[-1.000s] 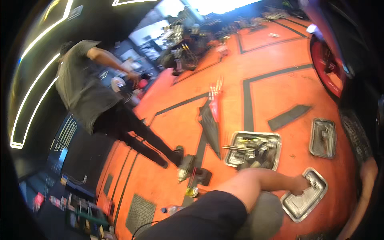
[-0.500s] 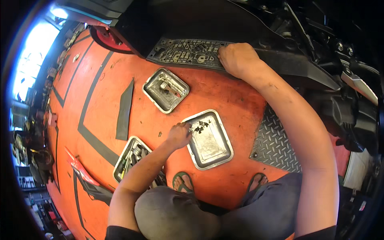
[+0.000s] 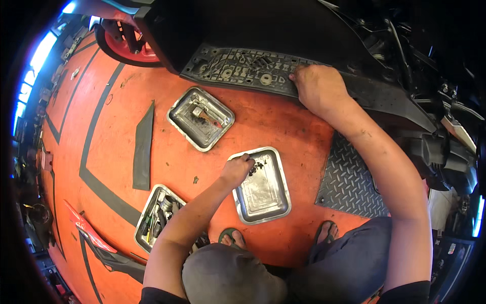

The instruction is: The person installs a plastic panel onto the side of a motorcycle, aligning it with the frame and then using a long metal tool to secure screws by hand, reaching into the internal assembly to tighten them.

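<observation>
My left hand [image 3: 238, 169] reaches over the upper left rim of a shallow metal tray [image 3: 263, 219] on the floor. Its fingers are pinched beside a small heap of black screws or clips [image 3: 257, 167] in that tray; whatever is between the fingertips is hidden. At the far side, my right hand [image 3: 320, 87] rests on the right part of a dusty black scooter footboard [image 3: 243, 68]. Those fingers are curled together, and I cannot see what they hold. A few small dark pieces [image 3: 262, 62] lie on the footboard, left of this hand.
A second metal tray [image 3: 174, 119] holds a paintbrush [image 3: 206, 117]. Farther left, another tray [image 3: 139, 234] contains several hand tools. A dark flat strip [image 3: 144, 147], a red and black panel [image 3: 96, 238] and a diamond-plate sheet [image 3: 349, 182] lie around. The scooter's red wheel [image 3: 147, 53] stands beyond.
My left hand has moved from the tray's left edge further in, up to the black pieces. My right hand stays at the footboard, while the whole view has shifted slightly.
</observation>
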`<control>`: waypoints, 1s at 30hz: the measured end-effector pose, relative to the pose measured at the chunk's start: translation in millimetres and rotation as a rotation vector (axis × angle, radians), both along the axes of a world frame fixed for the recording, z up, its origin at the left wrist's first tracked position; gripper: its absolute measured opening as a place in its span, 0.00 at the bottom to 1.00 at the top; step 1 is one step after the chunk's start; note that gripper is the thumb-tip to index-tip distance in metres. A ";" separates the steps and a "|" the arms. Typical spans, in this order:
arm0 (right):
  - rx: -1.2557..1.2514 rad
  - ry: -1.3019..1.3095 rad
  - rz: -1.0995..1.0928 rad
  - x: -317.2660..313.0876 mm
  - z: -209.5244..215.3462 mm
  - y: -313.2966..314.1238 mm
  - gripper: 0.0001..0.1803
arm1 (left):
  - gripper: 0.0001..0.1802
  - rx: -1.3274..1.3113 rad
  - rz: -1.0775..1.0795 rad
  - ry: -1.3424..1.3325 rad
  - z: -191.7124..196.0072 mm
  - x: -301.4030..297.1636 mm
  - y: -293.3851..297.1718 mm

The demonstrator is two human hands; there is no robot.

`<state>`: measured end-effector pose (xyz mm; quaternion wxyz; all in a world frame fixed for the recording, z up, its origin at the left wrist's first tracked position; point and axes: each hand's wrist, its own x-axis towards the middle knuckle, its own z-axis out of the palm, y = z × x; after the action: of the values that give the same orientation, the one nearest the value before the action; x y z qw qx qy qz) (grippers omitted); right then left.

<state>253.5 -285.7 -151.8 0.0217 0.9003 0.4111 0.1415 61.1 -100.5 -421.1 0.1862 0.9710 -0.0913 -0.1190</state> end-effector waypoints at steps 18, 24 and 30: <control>0.063 0.090 0.024 7.5 1.1 -6.5 0.12 | 0.13 -0.665 0.301 0.289 31.9 12.6 -3.7; 0.020 -0.049 0.116 9.7 -3.2 -12.3 0.09 | 0.17 -0.310 -0.017 0.185 25.4 -2.0 -15.6; 0.057 -0.022 0.179 17.9 -6.1 -10.8 0.08 | 0.22 -0.124 -0.183 0.105 6.9 -12.5 -39.4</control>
<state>271.3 -296.5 -157.9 -0.0122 0.8586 0.4854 0.1645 48.5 -139.9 -414.2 0.2388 0.9377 -0.1766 -0.1803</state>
